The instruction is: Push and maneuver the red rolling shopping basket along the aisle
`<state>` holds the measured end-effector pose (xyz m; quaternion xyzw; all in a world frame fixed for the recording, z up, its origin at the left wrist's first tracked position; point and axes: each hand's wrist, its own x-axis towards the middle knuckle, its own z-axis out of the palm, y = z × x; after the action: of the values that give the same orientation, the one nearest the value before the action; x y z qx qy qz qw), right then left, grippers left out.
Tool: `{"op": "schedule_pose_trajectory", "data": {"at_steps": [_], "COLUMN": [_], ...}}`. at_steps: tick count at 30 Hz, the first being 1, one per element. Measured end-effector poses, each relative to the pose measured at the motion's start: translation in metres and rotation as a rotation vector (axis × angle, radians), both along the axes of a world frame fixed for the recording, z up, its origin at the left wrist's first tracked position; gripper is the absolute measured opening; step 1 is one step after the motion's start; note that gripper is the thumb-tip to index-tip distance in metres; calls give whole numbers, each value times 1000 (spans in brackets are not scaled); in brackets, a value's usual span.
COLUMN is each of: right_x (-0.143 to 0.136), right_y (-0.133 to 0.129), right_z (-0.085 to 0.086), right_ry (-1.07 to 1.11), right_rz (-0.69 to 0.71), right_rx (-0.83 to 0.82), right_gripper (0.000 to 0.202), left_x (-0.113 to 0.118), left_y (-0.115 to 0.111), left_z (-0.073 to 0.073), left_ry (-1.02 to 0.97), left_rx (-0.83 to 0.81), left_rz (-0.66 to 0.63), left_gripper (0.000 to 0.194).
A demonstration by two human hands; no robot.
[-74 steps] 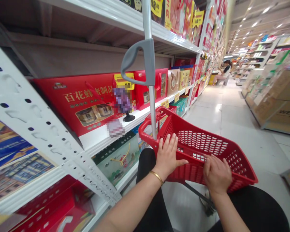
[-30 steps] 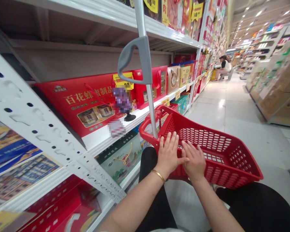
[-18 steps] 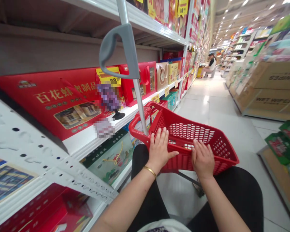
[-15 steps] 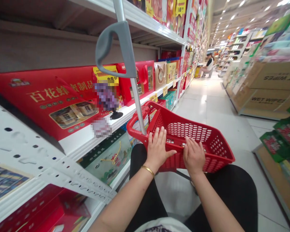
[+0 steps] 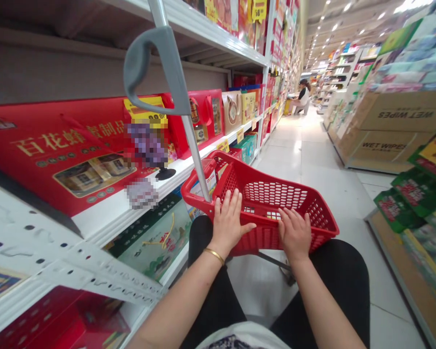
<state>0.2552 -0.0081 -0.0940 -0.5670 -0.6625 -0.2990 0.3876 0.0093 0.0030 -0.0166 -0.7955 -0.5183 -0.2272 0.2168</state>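
Note:
A red plastic basket cart with slotted walls stands in front of my knees, a silver pole with a grey hooked handle rising at its left end. My left hand, with a gold bangle at the wrist, rests on the basket's near side, fingers stretched and thumb apart. Over the near rim further right lies my right hand, its fingers extended and only slightly bent. Neither hand holds an object. Part of the basket's near wall is hidden behind the hands.
White shelving with red gift boxes runs along the left. Cardboard cartons and green packets on a low platform line the right. Further down the aisle a person sits on a stool.
The view has turned slightly right, so the shelves, cart and cartons appear further left. Both hands remain on the basket's near side, and my right hand's fingers look a little more spread.

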Motion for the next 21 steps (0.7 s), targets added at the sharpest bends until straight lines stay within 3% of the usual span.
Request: {"op": "schedule_pose_trajectory", "data": {"at_steps": [2,4,9,12,15,21], "right_x": [6,-6,-78,-101,-80,13], "right_y": [0,3,13,19,17,-2], "right_z": [0,3,18,24,19,-6], "right_ry": [34,76,121,128,68,208], "right_rz": [-15,-15,145,232,212,-90], "right_rx": [11,29,17,40,27,62], "right_gripper": [34,33,37,39,40,28], "left_x": [1,2,2,1,-1,1], "left_y": [0,0,-1,-2,-2,-2], "left_z": [0,-1,0,2,3,2], "left_ry": [-11,-19,-18,6,14,-22], "left_rx": [0,-1,1,1,0,-22], "left_rz": [4,10,20,11,-4,-8], "left_gripper": [91,92,92,91,90,92]}}
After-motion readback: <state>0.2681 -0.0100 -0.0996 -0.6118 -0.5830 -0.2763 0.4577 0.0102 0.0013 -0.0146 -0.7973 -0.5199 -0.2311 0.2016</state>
